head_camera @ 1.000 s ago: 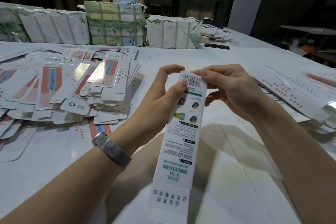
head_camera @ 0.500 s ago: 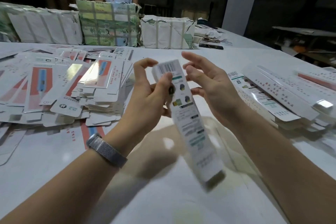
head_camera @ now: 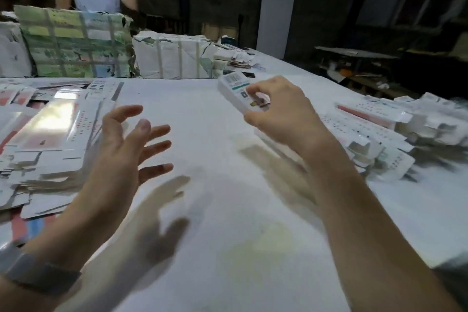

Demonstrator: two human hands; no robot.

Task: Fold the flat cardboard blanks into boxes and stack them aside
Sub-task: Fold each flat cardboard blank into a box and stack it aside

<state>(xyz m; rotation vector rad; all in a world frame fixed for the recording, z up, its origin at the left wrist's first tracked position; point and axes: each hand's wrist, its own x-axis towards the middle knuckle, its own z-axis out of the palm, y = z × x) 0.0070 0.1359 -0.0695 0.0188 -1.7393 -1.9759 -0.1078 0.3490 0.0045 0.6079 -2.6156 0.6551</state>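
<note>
A right hand [head_camera: 279,109] grips a folded white box [head_camera: 236,88] with curled fingers, lifted above the white table [head_camera: 228,235]. A barcode, a green stripe and small icons show on the box; its wording is too blurred to read. The left hand [head_camera: 126,149] hovers with fingers spread and holds nothing. Left of the box lies a heap of flat blanks [head_camera: 50,134]; right of it, a pile of folded boxes [head_camera: 379,134], partly smeared by motion blur.
</note>
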